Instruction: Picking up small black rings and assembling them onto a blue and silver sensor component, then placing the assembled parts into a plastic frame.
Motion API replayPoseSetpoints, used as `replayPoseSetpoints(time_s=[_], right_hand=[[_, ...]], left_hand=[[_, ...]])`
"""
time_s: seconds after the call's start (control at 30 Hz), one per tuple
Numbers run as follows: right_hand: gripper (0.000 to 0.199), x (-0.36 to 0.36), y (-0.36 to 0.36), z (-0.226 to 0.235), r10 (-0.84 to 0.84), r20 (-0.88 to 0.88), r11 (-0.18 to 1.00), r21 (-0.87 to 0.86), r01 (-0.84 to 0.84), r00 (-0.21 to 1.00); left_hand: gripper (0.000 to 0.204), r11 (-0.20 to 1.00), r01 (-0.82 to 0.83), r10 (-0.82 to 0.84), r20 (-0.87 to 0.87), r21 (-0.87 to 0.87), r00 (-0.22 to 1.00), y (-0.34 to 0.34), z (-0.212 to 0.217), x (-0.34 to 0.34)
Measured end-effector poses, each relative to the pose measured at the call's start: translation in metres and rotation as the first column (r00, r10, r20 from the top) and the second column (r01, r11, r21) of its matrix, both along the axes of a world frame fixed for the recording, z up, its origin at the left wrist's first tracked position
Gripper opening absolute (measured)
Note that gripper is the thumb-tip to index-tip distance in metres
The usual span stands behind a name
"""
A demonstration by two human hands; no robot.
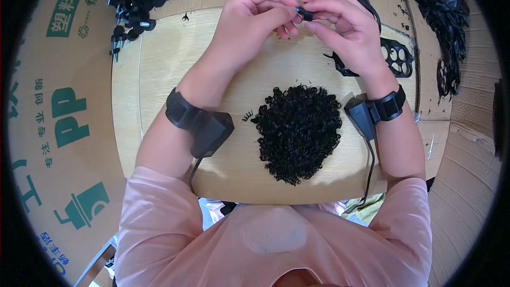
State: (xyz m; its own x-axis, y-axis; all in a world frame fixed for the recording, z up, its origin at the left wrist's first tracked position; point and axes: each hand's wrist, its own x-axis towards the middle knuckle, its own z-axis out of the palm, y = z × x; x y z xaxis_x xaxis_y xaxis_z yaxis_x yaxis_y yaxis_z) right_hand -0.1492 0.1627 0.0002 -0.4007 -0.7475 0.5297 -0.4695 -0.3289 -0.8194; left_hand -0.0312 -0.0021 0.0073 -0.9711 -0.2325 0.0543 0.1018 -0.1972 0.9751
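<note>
Over the far part of the table my two hands meet around a small black part with a shiny edge. My left hand is closed, with its thumb and forefinger pinched at the left end of this part. The fingers and thumb of my right hand grip the part from the right. Its exact shape is mostly hidden by the fingertips. Nearer to me lies a round heap of small black curled plastic pieces. A short comb-like black piece rests just left of the heap.
At the far left is a pile of black round knobs with metal studs. A black plastic sheet with round holes lies beyond my right wrist. More tangled black plastic sits far right. Cardboard walls flank the table; cables hang from my wrist devices.
</note>
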Motion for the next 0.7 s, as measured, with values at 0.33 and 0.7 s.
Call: replayPoseSetpoints(time_s=[0.33, 0.7], right_hand=[[0.027, 0.0016, -0.0009, 0.0009, -0.039, -0.114, 0.998, 0.036, 0.043, 0.993], [0.027, 0.0034, 0.0000, 0.0027, -0.093, -0.191, 0.992, 0.071, 0.108, 0.977]], left_hand=[[0.016, 0.998, 0.001, -0.001, -0.006, -0.061, 1.000, -0.0016, -0.0042, -0.0001], [0.016, 0.989, -0.027, 0.032, 0.033, -0.148, 0.999, 0.0011, -0.0071, -0.0002]])
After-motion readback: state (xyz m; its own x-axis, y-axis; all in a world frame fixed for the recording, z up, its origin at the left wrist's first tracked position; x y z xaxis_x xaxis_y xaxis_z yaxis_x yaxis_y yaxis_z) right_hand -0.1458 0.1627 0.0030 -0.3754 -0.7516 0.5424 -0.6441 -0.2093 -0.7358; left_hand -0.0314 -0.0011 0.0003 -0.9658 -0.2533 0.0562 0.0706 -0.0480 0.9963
